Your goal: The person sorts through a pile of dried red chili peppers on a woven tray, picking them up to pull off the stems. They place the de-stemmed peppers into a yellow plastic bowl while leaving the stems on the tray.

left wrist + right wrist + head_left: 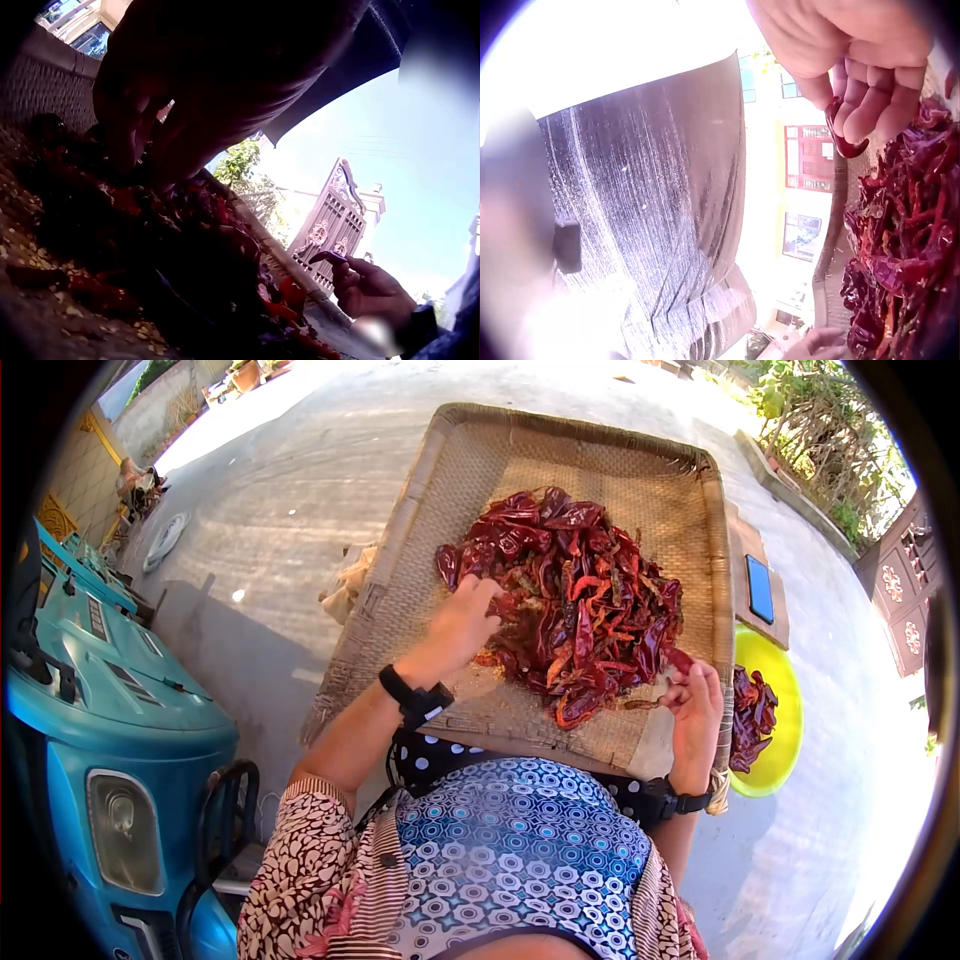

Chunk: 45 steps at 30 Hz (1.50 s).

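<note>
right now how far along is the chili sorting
Early, by the look of it. Done: a small batch of chilies lies in the yellow bowl. In hand: the right hand pinches one chili, and the left hand digs into the pile. Left: that big pile on the woven tray, far larger than the bowl's share.

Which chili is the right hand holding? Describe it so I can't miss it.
Start at the woven tray with its chili pile. At the pile's near right edge, the right hand pinches one dark red chili, the only one lifted clear of the heap.
</note>
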Motion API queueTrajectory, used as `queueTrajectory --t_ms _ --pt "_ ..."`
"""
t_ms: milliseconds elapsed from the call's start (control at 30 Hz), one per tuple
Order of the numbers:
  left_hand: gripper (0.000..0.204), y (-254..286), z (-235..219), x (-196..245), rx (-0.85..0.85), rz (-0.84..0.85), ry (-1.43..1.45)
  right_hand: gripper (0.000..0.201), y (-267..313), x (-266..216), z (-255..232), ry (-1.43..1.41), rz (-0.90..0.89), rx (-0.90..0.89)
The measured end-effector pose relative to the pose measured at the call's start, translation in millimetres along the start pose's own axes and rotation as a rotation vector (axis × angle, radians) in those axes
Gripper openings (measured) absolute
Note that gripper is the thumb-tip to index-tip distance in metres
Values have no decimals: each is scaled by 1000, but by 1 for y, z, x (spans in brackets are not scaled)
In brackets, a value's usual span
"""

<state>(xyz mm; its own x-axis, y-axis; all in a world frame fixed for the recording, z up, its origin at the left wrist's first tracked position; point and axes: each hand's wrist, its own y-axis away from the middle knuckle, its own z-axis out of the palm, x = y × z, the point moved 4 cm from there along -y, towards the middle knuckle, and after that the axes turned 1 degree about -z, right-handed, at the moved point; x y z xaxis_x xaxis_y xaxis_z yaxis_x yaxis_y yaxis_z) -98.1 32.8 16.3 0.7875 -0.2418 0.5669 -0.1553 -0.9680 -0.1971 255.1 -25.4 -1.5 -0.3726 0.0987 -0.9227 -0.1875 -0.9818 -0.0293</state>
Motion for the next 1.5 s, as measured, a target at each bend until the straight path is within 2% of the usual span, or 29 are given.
queueTrajectory --t_ms 33,100,133,200,300,367,467,567,667,767,867,900,967,1033,1100,1200,1300,1433,1500 --pt "34 -5 3 -25 36 -6 -81 21 -4 -4 -20 -141 -25 101" --pt "34 -8 1 -48 -66 -26 -196 24 -9 -12 -51 -422 -79 304" --pt "34 -9 3 -54 -116 -40 -253 26 -10 -15 -57 -494 -57 299" --pt "29 -11 3 -62 -93 -43 -214 29 -10 -18 -62 -637 -9 287" --pt "26 -14 3 -66 -37 -15 -244 31 -9 -3 -53 -415 51 228" --pt "23 -13 -3 -53 0 -40 -264 30 0 -1 -22 -283 39 177" --pt "22 3 -13 -8 38 11 -38 30 2 10 19 -3 64 -68" --pt "23 13 -2 19 -72 280 160 28 11 13 62 298 141 -332" --pt "24 31 4 58 -266 238 504 25 20 17 93 430 105 -495" --pt "25 33 9 66 -395 214 627 19 22 29 93 426 182 -546" --pt "26 34 13 64 -645 -135 895 18 22 33 83 406 220 -509" --pt "27 28 11 57 -546 -114 768 18 21 33 80 397 224 -482" --pt "29 11 9 34 -350 -72 512 19 15 23 66 336 176 -317" --pt "32 -3 3 -4 6 -14 47 20 3 14 39 186 107 -142" --pt "36 -19 1 -41 118 -139 -170 22 -9 9 -2 -50 19 45" --pt "34 -33 -3 -73 205 -200 -355 26 -12 -11 -40 -444 -73 206" --pt "33 -38 -1 -80 132 -254 -390 31 -12 -10 -52 -546 28 307" --pt "39 -38 -1 -89 94 -263 -320 29 -7 10 -45 -369 96 227" --pt "31 -32 -4 -90 150 -226 -273 26 -7 12 -28 -259 87 131"
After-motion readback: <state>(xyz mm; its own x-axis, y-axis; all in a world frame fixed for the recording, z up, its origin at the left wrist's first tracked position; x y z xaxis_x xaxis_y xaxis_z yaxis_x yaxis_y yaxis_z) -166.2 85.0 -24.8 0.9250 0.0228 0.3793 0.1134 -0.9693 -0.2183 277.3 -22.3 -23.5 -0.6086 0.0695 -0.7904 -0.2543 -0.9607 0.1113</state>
